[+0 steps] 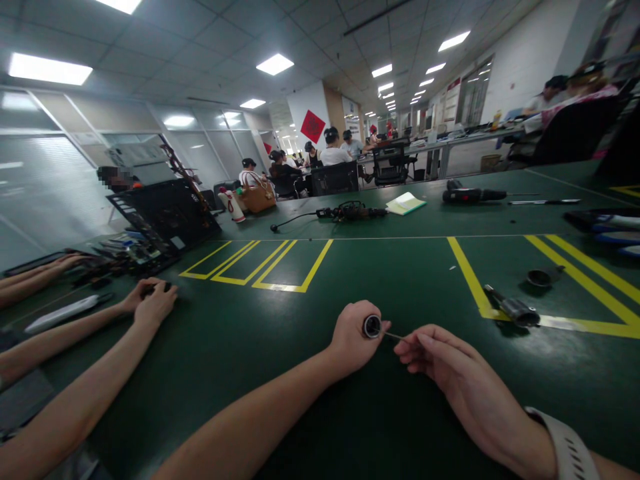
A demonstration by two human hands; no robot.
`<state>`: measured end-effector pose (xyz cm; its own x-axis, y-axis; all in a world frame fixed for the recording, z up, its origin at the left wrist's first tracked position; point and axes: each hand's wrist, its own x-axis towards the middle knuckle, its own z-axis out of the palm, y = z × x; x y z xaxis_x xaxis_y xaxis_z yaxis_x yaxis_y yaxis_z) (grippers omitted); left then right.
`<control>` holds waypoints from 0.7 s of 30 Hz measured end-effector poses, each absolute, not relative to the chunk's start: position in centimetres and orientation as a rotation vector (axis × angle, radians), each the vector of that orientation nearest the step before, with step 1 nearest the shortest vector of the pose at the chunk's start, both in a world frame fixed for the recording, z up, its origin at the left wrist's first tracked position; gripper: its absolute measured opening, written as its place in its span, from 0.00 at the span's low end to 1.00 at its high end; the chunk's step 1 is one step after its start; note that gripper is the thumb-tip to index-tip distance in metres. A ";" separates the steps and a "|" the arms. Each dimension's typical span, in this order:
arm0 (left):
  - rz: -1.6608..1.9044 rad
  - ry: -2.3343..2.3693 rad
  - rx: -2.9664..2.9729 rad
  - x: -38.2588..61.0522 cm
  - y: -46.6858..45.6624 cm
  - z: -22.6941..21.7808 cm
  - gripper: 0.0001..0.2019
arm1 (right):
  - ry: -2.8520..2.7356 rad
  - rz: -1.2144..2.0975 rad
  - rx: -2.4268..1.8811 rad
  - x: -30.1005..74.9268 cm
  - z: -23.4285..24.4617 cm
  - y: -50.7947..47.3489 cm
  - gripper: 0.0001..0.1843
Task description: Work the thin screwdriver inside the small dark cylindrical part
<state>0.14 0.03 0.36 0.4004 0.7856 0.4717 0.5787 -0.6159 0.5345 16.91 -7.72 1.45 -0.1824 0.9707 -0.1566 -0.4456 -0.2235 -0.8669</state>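
Note:
My left hand (350, 340) is wrapped round a dark cylindrical part (372, 326), whose round hollow end faces me. A thin wire-like piece (395, 336) runs from beside that end to my right hand (450, 367), which pinches it between thumb and fingertips. Whether the thin piece is joined to the cylinder I cannot tell. To the right lie a metal cylindrical housing (520, 311) and a dark cup-shaped part (544, 276), both apart from my hands.
Yellow tape (280, 288) marks the green table (240, 347). Farther back are a cabled tool (350, 212), a notepad (406, 203) and a power screwdriver (473, 195). On my left, a co-worker's hands (153, 300) hold a small dark part near a white tool (63, 313).

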 end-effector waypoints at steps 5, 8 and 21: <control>0.971 1.265 2.418 0.2 0.0 0.5 0.08 | -0.762 1.591 -0.887 17.1 1.3 -7.5 0.12; 0.930 1.279 2.421 0.2 -0.1 0.7 0.07 | -0.791 1.602 -0.899 17.0 1.7 -7.7 0.12; 0.738 1.170 2.738 0.0 -0.3 0.8 0.05 | -1.335 1.307 -1.180 16.7 2.9 -8.5 0.11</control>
<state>0.01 -0.31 0.79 0.5940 0.6976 0.4006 0.6622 -0.7068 0.2489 16.75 -8.55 2.95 -0.1410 0.9898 -0.0196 0.0400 -0.0141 -0.9991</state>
